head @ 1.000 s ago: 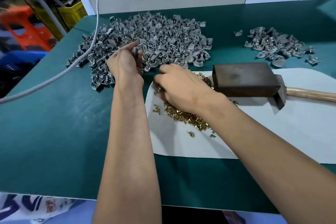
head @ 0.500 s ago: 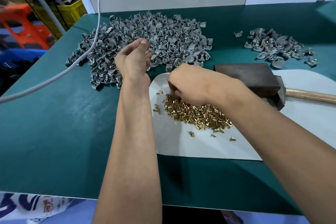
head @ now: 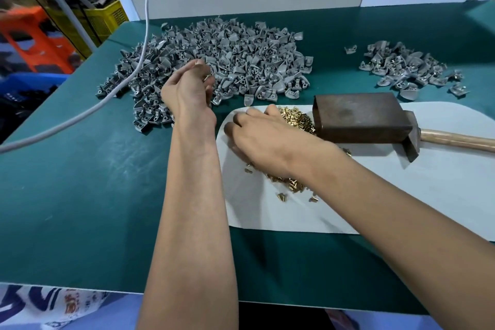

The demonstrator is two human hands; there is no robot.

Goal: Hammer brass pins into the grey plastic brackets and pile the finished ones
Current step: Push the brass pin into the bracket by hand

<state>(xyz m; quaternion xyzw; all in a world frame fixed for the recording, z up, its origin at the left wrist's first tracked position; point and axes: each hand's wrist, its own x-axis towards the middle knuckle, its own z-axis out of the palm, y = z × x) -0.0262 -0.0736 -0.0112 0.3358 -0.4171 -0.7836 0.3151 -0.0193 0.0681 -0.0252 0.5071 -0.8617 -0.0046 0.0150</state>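
While the right hand (head: 270,139) lies, fingers spread, on the brass pins (head: 296,119) beside the hammer (head: 361,118), the left hand (head: 187,88) pinches something small before the grey brackets (head: 241,56); a cord (head: 128,80) crosses them.

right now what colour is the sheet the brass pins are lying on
White, a plain sheet under the brass pins on the green table; head view.

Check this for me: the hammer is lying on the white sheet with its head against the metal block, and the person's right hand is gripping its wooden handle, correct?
Not quite. In the head view the hammer lies on the white sheet beside the metal block, but no hand grips its handle. The right hand is down on the brass pins.
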